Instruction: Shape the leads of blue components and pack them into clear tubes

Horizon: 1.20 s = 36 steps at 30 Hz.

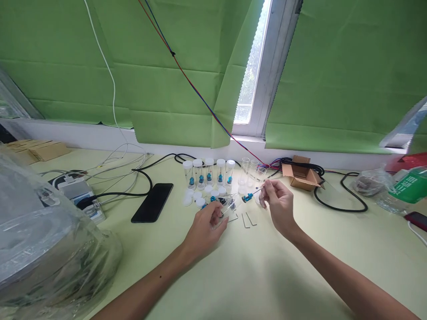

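My right hand (276, 200) pinches the end of a thin metal rod with a small blue fitting (247, 198) on its other end. The rod slants down to the left, above the table. My left hand (208, 222) is closed, thumb and fingers together, around something clear or shiny that I cannot make out. Beyond it lie loose white caps (187, 201) and a small pile of dark and blue parts (230, 203). Several capped clear tubes (209, 171) with blue fittings inside stand in a row behind. Uncapped clear tubes (244, 171) stand to their right.
L-shaped hex keys (248, 220) lie in front of the parts. A black phone (152, 203) and a power strip (80, 195) with cables are at left, near a plastic-wrapped bulky object (50, 249). An open cardboard box (302, 175), black cable and plastic bottle (400, 191) are at right.
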### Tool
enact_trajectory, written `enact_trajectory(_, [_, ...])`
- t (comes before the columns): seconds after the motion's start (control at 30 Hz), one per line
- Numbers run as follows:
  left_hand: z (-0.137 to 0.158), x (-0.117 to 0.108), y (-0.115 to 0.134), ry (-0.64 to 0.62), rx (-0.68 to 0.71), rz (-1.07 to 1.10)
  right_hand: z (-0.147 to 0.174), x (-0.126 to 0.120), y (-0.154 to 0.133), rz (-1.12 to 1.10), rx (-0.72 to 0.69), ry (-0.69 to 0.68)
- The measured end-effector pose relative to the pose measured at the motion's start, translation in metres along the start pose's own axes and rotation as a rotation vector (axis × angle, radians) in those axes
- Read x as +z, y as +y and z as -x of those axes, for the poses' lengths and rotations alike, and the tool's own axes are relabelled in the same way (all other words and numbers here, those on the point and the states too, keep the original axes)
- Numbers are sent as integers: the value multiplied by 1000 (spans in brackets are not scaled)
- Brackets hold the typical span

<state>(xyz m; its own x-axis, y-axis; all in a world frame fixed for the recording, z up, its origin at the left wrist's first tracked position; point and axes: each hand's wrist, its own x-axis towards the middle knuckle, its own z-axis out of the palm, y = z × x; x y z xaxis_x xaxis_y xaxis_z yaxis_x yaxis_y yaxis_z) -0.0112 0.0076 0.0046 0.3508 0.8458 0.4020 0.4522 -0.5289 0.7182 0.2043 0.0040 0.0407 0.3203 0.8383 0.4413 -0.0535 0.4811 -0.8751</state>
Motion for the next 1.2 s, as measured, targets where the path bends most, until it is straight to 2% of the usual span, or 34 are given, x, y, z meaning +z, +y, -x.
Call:
enact_trajectory(0.13, [1,0,1,-27,7,-35,-1,-1,2,-37,41,11])
enact_trajectory(0.33, [1,0,2,-34,13,-69,2,1,3,-88,96,-78])
enact_trajectory(0.57, [1,-1,1,-35,35,-66,1,2,-1,-196,247,-174])
enact_trajectory(0.9, [0,-3,1,-17,77,-85,-1,0,1,-242,389,-252])
enact_trajectory(1.2, [4,-3,0,-5,117,-109,-1,0,1,-227,414,-292])
